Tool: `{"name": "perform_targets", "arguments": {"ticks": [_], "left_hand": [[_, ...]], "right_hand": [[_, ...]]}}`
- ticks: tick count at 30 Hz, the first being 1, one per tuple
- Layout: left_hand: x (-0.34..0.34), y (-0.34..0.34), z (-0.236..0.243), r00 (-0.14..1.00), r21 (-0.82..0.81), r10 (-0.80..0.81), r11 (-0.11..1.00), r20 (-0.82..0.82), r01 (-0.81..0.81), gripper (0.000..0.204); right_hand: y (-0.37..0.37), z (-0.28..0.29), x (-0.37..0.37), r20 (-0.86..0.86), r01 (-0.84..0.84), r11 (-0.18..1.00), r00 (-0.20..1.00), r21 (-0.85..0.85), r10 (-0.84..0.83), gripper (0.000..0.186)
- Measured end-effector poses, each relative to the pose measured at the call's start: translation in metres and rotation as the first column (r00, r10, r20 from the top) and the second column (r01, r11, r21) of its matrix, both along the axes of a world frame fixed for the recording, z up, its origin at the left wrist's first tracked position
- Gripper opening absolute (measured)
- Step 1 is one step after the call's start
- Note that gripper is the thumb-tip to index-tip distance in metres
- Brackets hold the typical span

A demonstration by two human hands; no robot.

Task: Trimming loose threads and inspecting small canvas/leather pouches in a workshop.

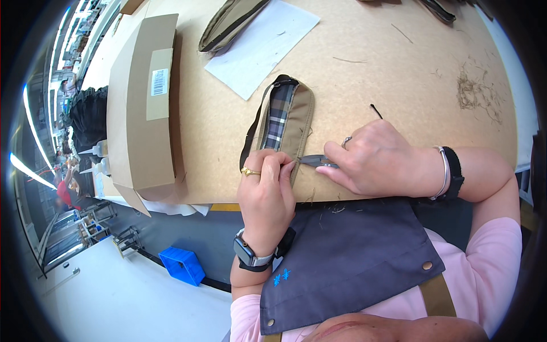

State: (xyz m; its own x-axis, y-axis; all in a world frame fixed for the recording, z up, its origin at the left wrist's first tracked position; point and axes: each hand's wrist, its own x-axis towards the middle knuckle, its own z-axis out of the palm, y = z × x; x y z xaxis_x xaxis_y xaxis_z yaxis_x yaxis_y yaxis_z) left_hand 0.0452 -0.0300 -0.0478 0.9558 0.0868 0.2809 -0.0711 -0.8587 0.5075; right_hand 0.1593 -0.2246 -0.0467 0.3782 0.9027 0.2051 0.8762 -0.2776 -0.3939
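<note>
A tan zippered pouch (302, 111) lies near the table's front edge, its zipper open on a plaid lining (277, 122). Along its left side runs a black strap (249, 137). My left hand (264, 185) pinches the pouch's near end, fingers closed on the fabric. In my right hand (379, 159) are small thread snips (313, 161) with dark blades. Their tips point left and meet the pouch's edge beside my left fingertips. Whether a thread lies between the blades is too small to tell. Loose threads stick out along the pouch's right seam.
At the left stands a cardboard box (134, 122). White paper (270, 43) lies farther back, partly under another tan piece (231, 23) with black trim. Thread clippings (476, 94) are heaped at the right. A short black cord (376, 110) lies beyond my right hand. Below left is a blue crate (182, 266).
</note>
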Motion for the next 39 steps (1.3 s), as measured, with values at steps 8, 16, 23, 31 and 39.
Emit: {"name": "perform_targets", "arguments": {"ticks": [8, 16, 23, 31, 39], "left_hand": [[0.003, -0.004, -0.001, 0.999, -0.002, 0.045, 0.999, -0.021, -0.045, 0.006], [0.003, -0.005, 0.000, 0.997, -0.027, 0.053, 0.998, -0.052, -0.054, 0.004], [0.002, -0.005, 0.000, 0.997, -0.054, 0.045, 0.997, -0.061, -0.048, 0.004], [-0.001, -0.001, 0.003, 0.996, -0.128, 0.043, 0.990, -0.076, -0.053, 0.003], [-0.015, -0.001, 0.012, 0.995, -0.205, 0.014, 0.978, -0.096, -0.033, 0.022]], "right_hand": [[0.002, -0.005, -0.001, -0.014, 0.006, 0.997, 1.000, 0.072, -0.005, 0.034], [0.006, -0.003, -0.004, -0.001, -0.011, 0.999, 1.000, 0.044, 0.011, 0.036], [0.005, -0.007, -0.007, -0.006, 0.014, 0.996, 1.000, 0.089, -0.014, 0.034], [0.004, -0.007, -0.006, -0.010, 0.008, 0.998, 1.000, 0.061, -0.008, 0.034], [0.000, -0.005, -0.005, -0.026, -0.030, 0.999, 0.999, 0.034, 0.031, 0.035]]}}
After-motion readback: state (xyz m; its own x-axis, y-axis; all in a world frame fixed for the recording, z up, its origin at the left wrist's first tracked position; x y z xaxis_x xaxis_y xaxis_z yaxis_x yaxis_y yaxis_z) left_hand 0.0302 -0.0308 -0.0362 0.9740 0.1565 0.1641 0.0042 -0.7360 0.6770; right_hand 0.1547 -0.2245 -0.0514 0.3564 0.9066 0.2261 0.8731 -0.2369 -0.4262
